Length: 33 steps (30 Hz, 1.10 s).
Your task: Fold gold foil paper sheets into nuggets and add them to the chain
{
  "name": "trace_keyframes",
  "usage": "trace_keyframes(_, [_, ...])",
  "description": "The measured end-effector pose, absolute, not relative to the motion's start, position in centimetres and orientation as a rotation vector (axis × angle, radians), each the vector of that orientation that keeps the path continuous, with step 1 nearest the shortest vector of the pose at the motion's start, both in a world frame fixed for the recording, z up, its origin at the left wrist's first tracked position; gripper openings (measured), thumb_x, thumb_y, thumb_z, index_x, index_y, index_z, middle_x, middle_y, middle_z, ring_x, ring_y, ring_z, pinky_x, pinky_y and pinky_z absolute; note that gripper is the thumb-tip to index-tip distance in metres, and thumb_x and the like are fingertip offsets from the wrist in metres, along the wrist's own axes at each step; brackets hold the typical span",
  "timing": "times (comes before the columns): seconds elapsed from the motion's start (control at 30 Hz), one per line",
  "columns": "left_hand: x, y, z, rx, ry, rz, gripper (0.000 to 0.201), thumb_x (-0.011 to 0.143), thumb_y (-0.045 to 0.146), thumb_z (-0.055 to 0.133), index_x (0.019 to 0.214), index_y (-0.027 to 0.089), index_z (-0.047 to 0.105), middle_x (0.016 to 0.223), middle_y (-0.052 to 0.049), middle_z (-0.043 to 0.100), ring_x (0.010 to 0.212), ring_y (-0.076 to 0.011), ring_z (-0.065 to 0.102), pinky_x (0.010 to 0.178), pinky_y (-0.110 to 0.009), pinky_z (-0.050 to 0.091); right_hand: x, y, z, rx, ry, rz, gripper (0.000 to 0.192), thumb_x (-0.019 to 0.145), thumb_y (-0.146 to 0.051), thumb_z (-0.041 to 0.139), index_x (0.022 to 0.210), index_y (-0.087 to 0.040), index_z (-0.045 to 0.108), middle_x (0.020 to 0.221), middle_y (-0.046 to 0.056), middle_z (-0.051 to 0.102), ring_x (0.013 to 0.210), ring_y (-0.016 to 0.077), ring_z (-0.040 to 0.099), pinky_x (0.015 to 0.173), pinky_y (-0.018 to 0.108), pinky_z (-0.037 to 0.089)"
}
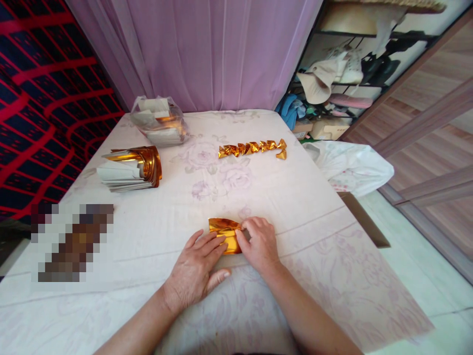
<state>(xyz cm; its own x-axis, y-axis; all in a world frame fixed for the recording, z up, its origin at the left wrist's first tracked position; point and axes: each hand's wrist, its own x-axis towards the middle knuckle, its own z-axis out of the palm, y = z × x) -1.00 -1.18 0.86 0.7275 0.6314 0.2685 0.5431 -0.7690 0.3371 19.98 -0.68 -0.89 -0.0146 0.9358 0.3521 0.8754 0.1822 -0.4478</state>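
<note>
Closest to me, both hands work one gold foil sheet (224,234) lying on the bench (295,197), near its front edge and about centre. My left hand (195,268) lies flat, fingers spread, pinning the sheet's lower left part. My right hand (260,242) is curled, fingertips pressing the right edge down; neither hand lifts it.

Risks, as I judge them: the foil looks thin and springy, its upper flap already bowing up, so a fold could spring open or crease crooked if either hand eases off. The cloth cover (351,276) is soft and could let the sheet slide under pressure.

Further off, left, a stack of gold-faced sheets (131,168) lies loose, curling at its end. Centre, a row of folded gold pieces (253,148) stands in a line. Farthest, a clear plastic bag (159,122) holds more pale and gold sheets; I cannot count them.
</note>
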Motion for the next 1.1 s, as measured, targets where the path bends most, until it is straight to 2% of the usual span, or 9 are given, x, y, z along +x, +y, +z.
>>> trace_keyframes(0.13, [-0.8, -1.2, 0.4, 2.679, 1.032, 0.517, 0.034, 0.094, 0.04, 0.054, 0.117, 0.018, 0.066, 0.124, -0.01, 0.068, 0.118, -0.028, 0.059, 0.111, -0.053, 0.034, 20.0, -0.7, -1.1, -1.699, -1.869, 0.134, 0.002, 0.083, -0.021, 0.06, 0.084, -0.022, 0.059, 0.086, 0.005, 0.066, 0.086, 0.0238, 0.056, 0.075, 0.036, 0.038])
trace_keyframes(0.23, [-0.7, -1.0, 0.2, 2.656, 1.051, 0.545, 0.025, 0.095, 0.031, 0.053, 0.112, 0.02, 0.067, 0.122, -0.008, 0.069, 0.116, -0.0256, 0.061, 0.112, -0.052, 0.034, 20.5, -0.6, -1.4, -1.63, -1.787, 0.185, 0.011, 0.083, -0.02, 0.057, 0.093, -0.021, 0.059, 0.09, 0.006, 0.068, 0.086, 0.0234, 0.059, 0.078, 0.036, 0.041])
trace_keyframes(0.33, [-0.6, -0.9, 0.1, 2.647, 1.061, 0.572, 0.023, 0.094, 0.029, 0.054, 0.11, 0.02, 0.067, 0.12, -0.007, 0.07, 0.114, -0.0252, 0.062, 0.11, -0.051, 0.036, 21.6, -0.4, -1.3, -1.496, -1.748, 0.263, 0.01, 0.083, -0.016, 0.052, 0.089, -0.021, 0.058, 0.084, 0.004, 0.067, 0.081, 0.0208, 0.061, 0.075, 0.034, 0.045])
trace_keyframes(0.47, [-0.6, -0.9, 0.1, 2.632, 1.069, 0.595, 0.022, 0.094, 0.028, 0.054, 0.11, 0.02, 0.067, 0.12, -0.007, 0.07, 0.114, -0.0249, 0.063, 0.11, -0.05, 0.037, 23.0, -0.2, -0.8, -1.304, -1.9, 0.442, 0.025, 0.074, -0.006, 0.046, 0.084, -0.023, 0.061, 0.081, 0.002, 0.068, 0.081, 0.0191, 0.063, 0.076, 0.032, 0.049])
trace_keyframes(0.67, [-0.6, -0.8, 0.0, 2.644, 1.059, 0.59, 0.021, 0.094, 0.025, 0.052, 0.108, 0.02, 0.067, 0.118, -0.008, 0.071, 0.114, -0.0244, 0.062, 0.11, -0.05, 0.037, 23.9, -0.3, -0.5, -1.206, -2.124, 0.505, 0.051, 0.062, -0.001, 0.044, 0.103, -0.022, 0.066, 0.115, 0.005, 0.068, 0.107, 0.0223, 0.06, 0.093, 0.042, 0.047])
trace_keyframes(0.87, [-0.6, -0.7, -0.1, 2.62, 1.055, 0.619, 0.021, 0.094, 0.025, 0.053, 0.109, 0.021, 0.067, 0.116, -0.008, 0.071, 0.112, -0.0231, 0.063, 0.111, -0.049, 0.037, 23.9, -0.6, -0.3, -1.239, -2.212, 0.444, 0.051, 0.068, -0.001, 0.047, 0.109, -0.024, 0.07, 0.118, 0.007, 0.067, 0.108, 0.0234, 0.058, 0.093, 0.044, 0.047])
trace_keyframes(0.97, [-0.6, -0.6, 0.1, 2.577, 1.061, 0.607, 0.02, 0.093, 0.027, 0.055, 0.108, 0.022, 0.067, 0.116, -0.007, 0.071, 0.112, -0.0231, 0.063, 0.109, -0.049, 0.039, 24.0, -0.9, 0.3, -1.24, -2.25, 0.492, 0.051, 0.069, -0.005, 0.054, 0.114, -0.025, 0.068, 0.125, 0.007, 0.063, 0.114, 0.025, 0.055, 0.097, 0.046, 0.045])
trace_keyframes(1.1, [-0.5, -0.5, 0.2, 2.533, 1.07, 0.589, 0.02, 0.093, 0.027, 0.055, 0.109, 0.022, 0.066, 0.115, -0.006, 0.072, 0.112, -0.0229, 0.063, 0.109, -0.049, 0.039, 23.9, -1.0, 0.7, -1.237, -2.258, 0.525, 0.032, 0.072, -0.021, 0.073, 0.104, -0.024, 0.071, 0.126, 0.009, 0.062, 0.115, 0.0267, 0.055, 0.098, 0.048, 0.043])
